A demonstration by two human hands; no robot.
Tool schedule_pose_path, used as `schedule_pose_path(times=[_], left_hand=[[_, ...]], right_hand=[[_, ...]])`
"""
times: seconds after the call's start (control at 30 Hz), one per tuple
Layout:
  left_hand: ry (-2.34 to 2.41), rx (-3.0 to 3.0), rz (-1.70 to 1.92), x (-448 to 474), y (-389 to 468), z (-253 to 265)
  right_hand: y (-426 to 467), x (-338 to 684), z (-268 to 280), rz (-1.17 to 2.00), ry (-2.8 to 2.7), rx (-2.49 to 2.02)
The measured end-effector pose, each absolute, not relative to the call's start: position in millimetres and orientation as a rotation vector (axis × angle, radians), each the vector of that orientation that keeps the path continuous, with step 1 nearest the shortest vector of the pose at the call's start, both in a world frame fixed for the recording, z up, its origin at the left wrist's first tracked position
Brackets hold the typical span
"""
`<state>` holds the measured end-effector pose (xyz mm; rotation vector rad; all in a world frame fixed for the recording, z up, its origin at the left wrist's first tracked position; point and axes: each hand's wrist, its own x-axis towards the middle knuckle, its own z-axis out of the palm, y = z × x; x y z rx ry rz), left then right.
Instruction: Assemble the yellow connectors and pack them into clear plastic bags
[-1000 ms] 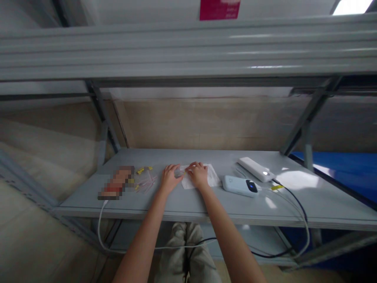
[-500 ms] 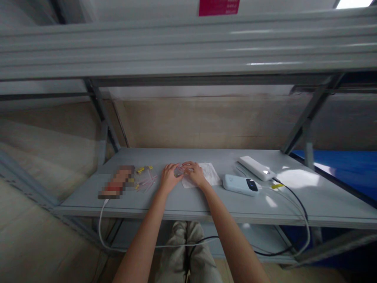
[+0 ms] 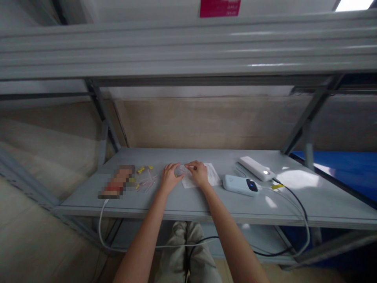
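Observation:
Near the middle of the shelf, my left hand [image 3: 171, 176] curls its thumb and fingers round the edge of a small clear plastic piece [image 3: 179, 171], whose exact kind I cannot make out. My right hand [image 3: 198, 173] is on the other side of it, fingertips pinched together at its right edge. Whatever lies between those fingertips is too small to see. Under and beside the right hand is a crumpled white sheet [image 3: 212, 175]. Left of my hands is a loose pile of thin clear plastic strips [image 3: 146, 181] with several yellow bits [image 3: 141, 169].
A blurred-out reddish object [image 3: 118, 182] with a white cable [image 3: 101, 220] lies at the left. To the right are a pale blue power bank [image 3: 239, 184] and a longer white one [image 3: 255, 167], with cables over the front edge. A ribbed grey beam [image 3: 188, 51] crosses above.
My right hand has shifted slightly right and drawn its fingers from spread over the clear piece into a pinch, exposing more of the piece. My left hand stays nearly in place.

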<state>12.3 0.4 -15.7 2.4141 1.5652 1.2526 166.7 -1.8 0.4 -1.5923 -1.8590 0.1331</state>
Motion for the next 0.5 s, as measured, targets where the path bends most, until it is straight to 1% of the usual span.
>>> schedule_pose_path(times=[0.07,0.13,0.33,0.5], left_hand=[[1.551,2.413,1.247,13,0,-16],[1.546,2.412,1.247,13,0,-16],[1.538,2.402,1.271,12,1,-16],[1.533,2.399,1.272,13,0,-15]], right_hand=[[0,166,0,0.215,-1.921,-1.517],[1,167,0,0.222,-1.946,-1.495],[-6,185,0,-0.024,-1.525,-1.795],[-9,190,-6,-0.097,-1.582,-1.928]])
